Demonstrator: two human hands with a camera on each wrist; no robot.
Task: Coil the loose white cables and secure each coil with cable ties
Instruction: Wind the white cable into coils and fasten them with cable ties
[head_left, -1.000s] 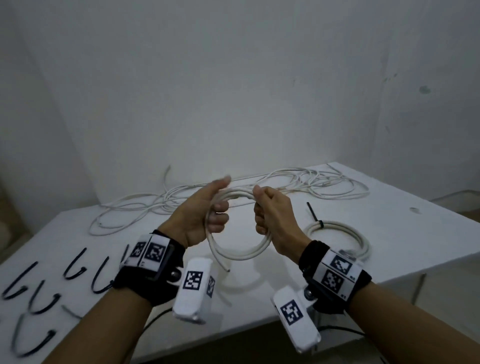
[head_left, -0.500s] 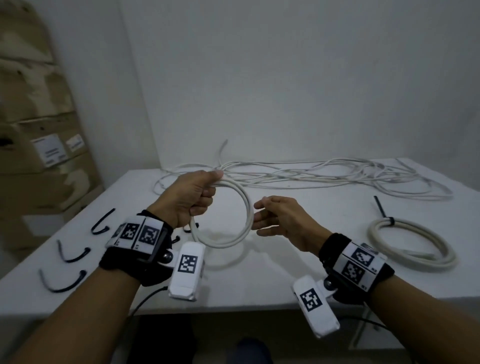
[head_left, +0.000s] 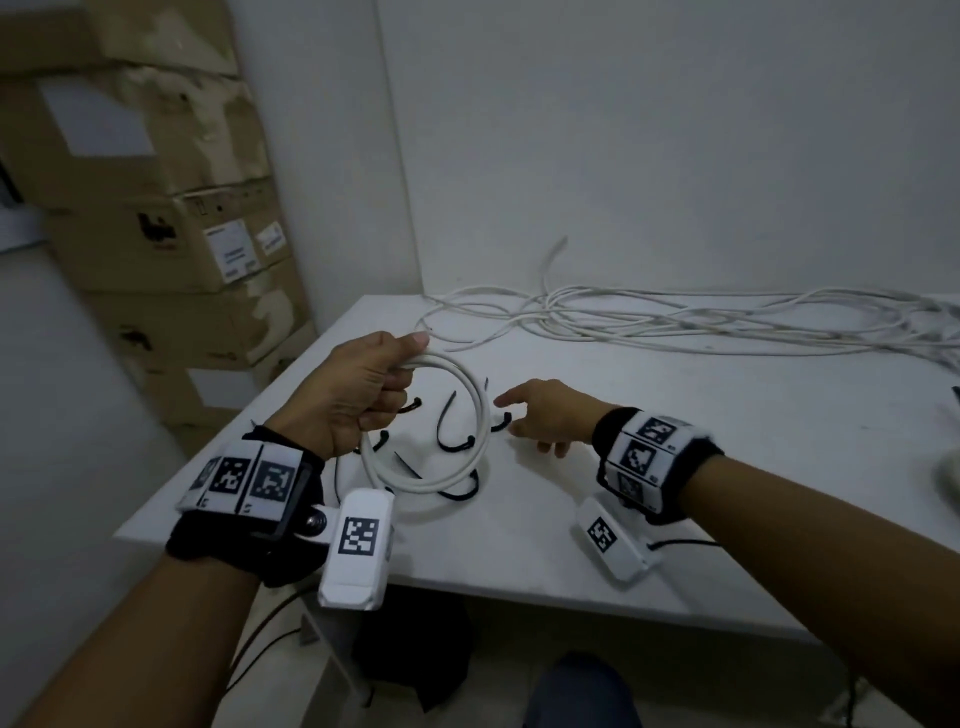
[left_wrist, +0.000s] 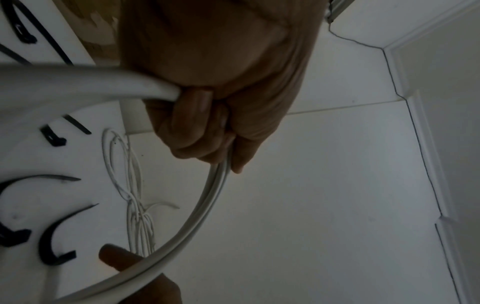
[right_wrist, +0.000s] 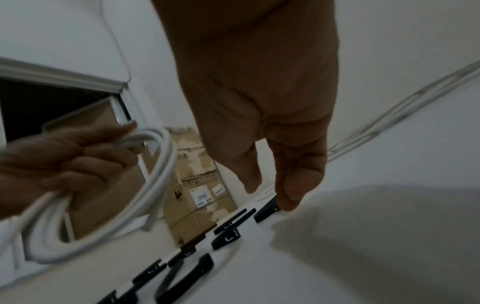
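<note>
My left hand (head_left: 358, 395) grips a coil of white cable (head_left: 482, 415) by its top and holds it upright above the table's left end. In the left wrist view its fingers (left_wrist: 205, 127) curl round the coil's strands (left_wrist: 202, 205). My right hand (head_left: 540, 415) is open and low over the table, just right of the coil, its fingers reaching down among several black cable ties (head_left: 452, 441). In the right wrist view the thumb tip (right_wrist: 288, 201) is at the end of one tie (right_wrist: 265, 214); the forefinger stays apart from it.
A long tangle of loose white cables (head_left: 675, 322) lies along the back of the white table (head_left: 727, 493). Stacked cardboard boxes (head_left: 171, 249) stand left of the table against the wall. The table's near edge runs below both wrists.
My right hand has let go of the coil and dropped to the cable ties on the table. The left hand keeps the coil, and the view has swung left.
</note>
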